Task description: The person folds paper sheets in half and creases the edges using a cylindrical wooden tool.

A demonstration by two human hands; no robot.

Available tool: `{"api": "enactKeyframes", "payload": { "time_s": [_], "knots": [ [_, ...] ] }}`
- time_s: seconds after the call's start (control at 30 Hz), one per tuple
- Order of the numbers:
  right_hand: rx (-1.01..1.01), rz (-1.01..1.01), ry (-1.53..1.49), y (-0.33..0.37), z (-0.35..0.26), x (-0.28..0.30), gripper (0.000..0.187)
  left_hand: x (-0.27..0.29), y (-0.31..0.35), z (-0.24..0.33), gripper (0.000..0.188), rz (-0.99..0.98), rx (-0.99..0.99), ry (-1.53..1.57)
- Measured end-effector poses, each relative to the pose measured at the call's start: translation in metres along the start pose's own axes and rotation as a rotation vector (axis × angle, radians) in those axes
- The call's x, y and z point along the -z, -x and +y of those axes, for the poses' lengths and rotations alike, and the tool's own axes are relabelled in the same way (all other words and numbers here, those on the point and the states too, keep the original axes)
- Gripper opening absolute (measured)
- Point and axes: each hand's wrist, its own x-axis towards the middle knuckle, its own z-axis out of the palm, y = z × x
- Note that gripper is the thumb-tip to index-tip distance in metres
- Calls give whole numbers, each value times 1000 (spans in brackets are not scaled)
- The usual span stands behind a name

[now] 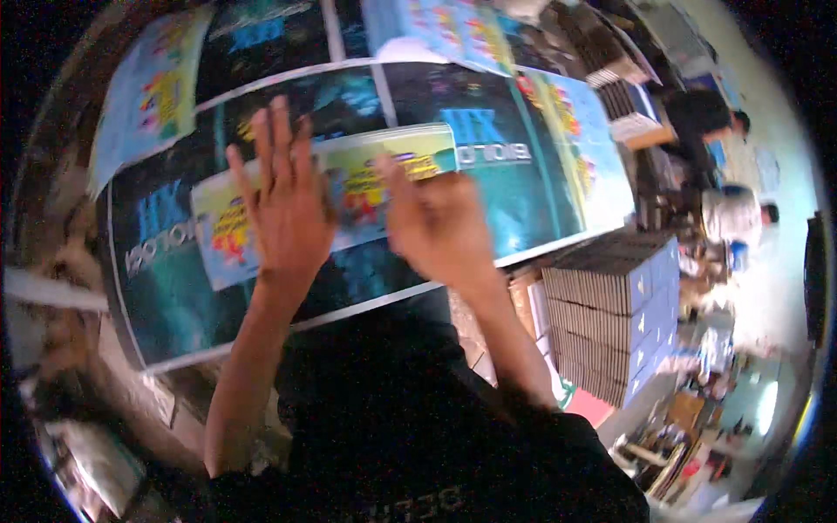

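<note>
A dark, teal-patterned printed sheet (pixel 540 205) spread beneath and beyond both hands. A block of stacked books (pixel 588 305) stood to the right of the right hand, and a light-blue and yellow sheet (pixel 571 131) lay beyond it to the right. The long yellow-and-blue strip (pixel 356 185) lay under both hands. The left hand (pixel 283 196) was flat, fingers spread; the right hand (pixel 440 222), blurred, was partly curled, any grip impossible to tell.

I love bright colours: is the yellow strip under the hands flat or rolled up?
Flat: the yellow strip stretches along the dark sheet, with the left hand spread over it.
</note>
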Motion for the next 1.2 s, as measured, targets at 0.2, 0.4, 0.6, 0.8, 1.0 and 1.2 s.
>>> {"api": "enactKeyframes", "payload": {
  "time_s": [0.2, 0.4, 0.6, 0.8, 1.0, 1.2],
  "knots": [
    [179, 59, 63, -1, 4, -8, 38, -24, -15, 14, 56, 11, -152, 74],
    [-89, -38, -29, -15, -10, 49, 53, -20, -17, 27, 48, -7, -165, 22],
    [-27, 124, 7, -4, 10, 65, 41, -16, -24, 43, 49, 3, -150, 89],
    [-175, 31, 90, -13, 29, 50, 63, -11, -18, 37, 52, -76, -177, -19],
    [-291, -42, -54, -20, -5, 94, 58, -16, -17, 34, 49, -32, -159, 30],
    [-225, 117, -46, -5, 21, 74, 61, -8, -21, 41, 48, -75, -176, 53]
  ]
}}
